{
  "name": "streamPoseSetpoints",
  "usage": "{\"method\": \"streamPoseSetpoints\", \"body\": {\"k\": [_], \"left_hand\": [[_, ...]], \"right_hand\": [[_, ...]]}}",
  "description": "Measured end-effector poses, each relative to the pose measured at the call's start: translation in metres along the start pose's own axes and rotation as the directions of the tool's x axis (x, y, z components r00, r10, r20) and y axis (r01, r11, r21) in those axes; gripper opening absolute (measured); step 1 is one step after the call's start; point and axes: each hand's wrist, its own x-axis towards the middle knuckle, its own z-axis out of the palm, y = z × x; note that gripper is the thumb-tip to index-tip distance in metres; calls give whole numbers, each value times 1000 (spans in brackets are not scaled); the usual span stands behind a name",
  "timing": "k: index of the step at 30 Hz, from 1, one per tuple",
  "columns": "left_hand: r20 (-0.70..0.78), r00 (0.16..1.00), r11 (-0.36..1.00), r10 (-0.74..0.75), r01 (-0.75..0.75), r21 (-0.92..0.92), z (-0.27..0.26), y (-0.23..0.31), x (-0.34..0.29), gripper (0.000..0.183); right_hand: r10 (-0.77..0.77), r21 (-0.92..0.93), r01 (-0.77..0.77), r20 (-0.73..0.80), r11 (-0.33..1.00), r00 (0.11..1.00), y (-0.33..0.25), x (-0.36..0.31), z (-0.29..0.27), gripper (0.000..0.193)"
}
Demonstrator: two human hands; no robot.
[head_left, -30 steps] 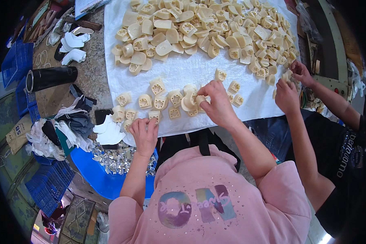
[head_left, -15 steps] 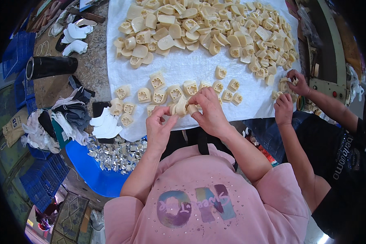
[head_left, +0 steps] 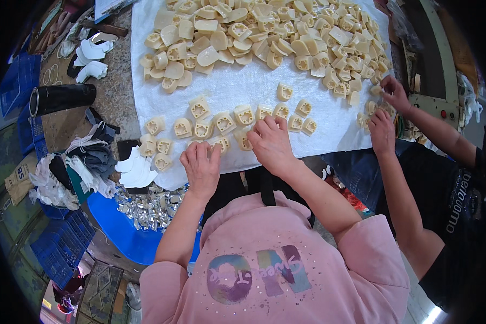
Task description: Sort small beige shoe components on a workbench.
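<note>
Cream moulded pieces, rounded blocks with star-shaped hollows, lie in loose rows before me on a white cloth [head_left: 200, 88]. My left hand [head_left: 201, 168] is low over the cloth's near edge, its bent fingers apart. One cream piece [head_left: 220, 142] lies right by its fingertips, partly covered. To the right, my right hand [head_left: 274, 144] reaches over the rows with fingers bent and slightly spread. Another cream piece [head_left: 242, 141] sits close beside it, partly hidden. Just beyond its fingertips are more pieces, such as this cream piece [head_left: 280, 110]. No piece shows between the fingers of either hand.
A large heap of cream pieces [head_left: 264, 38] covers the far cloth. At left are white cut-outs [head_left: 136, 168], a black cylinder [head_left: 65, 100], piled gloves and cloths [head_left: 92, 156], and a blue tub [head_left: 113, 221] of shiny metal parts. A co-worker's hands [head_left: 383, 129] handle pieces at right.
Both hands were together around cream pieces; now they are apart and lowered to the cloth, the left hand shifted slightly nearer. Those pieces are out of the fingers. The view has shifted slightly.
</note>
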Motion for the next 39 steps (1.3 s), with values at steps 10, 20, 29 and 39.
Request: {"method": "streamPoseSetpoints", "body": {"k": [10, 20, 29, 39], "left_hand": [[-46, 998, 986, -34, 26, -167, -24, -7, 11, 35], [-227, 973, 999, -31, 27, -20, -10, -45, 154, 32], [-188, 982, 998, -10, 21, 59, 17, -32, 203, 33], [-239, 969, 985, -59, 95, 145, 36, -40, 225, 28]], "right_hand": [[211, 332, -147, -163, 932, 964, 41, 35, -23, 33], [273, 49, -273, -344, 961, 898, 79, 150, -35, 20], [38, -269, -78, -150, 960, 988, 85, 191, -42, 19], [249, 370, -126, -307, 920, 918, 84, 128, -64, 16]]}}
